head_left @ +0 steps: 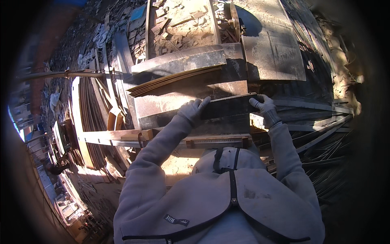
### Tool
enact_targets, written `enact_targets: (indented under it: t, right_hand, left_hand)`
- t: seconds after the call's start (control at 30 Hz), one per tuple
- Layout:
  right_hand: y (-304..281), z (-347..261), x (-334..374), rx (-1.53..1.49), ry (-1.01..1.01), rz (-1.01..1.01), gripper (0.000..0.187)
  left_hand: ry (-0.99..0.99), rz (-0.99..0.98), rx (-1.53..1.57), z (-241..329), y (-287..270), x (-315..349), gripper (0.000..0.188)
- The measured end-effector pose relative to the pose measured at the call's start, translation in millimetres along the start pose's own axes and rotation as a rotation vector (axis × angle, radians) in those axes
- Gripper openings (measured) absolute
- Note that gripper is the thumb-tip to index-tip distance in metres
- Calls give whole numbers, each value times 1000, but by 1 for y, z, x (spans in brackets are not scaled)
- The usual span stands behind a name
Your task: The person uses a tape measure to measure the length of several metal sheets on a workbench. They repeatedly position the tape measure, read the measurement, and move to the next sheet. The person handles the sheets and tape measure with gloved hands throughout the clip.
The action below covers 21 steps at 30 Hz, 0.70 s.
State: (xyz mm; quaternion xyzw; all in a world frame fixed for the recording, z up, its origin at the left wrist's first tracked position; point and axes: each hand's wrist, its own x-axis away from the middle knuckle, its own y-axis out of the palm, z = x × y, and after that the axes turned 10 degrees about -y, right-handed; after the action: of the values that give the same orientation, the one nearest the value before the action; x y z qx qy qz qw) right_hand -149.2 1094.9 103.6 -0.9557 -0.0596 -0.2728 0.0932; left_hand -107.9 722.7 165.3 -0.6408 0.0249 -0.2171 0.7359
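Both my hands wear pale knitted gloves and hold a dark, narrow board [229, 106] crosswise above the worktable [162, 103]. My left hand [194, 110] is closed on the board's left end, its fingers pointing away from me. At the right end, my right hand [266, 110] grips with the thumb on the top face; its other fingers are partly hidden. Just beyond the board lies a fanned stack of thin brown strips [174, 81]. Farther back is a wide dark panel [183, 63], lit along part of its face.
A wooden rail with a measuring scale [217, 141] crosses the table's near side. Broken wood scraps [183, 24] heap up beyond the table. To the right are a large metal plate [274, 57] and long dark strips [325, 138]; upright boards [87, 110] stand at left.
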Motion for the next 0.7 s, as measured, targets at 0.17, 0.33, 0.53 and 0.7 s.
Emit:
enact_targets:
  t: [0.17,0.33,0.53,0.7]
  right_hand:
    - [28,-104,-60,151,-206,100,81]
    - [63,-126,-59,217,-304,282,88]
    - [25,-106,29,868,-534,240,98]
    - [40,-146,54,1179,-851,105,119]
  left_hand:
    - [34,130,-180,-74,-89,-74,98]
    - [-64,-116,-152,-135,-121,-129,107]
    - [-102,-202,-164,-139,-123,-129,102]
    - [86,-33,-233,-74,-160,-106,95]
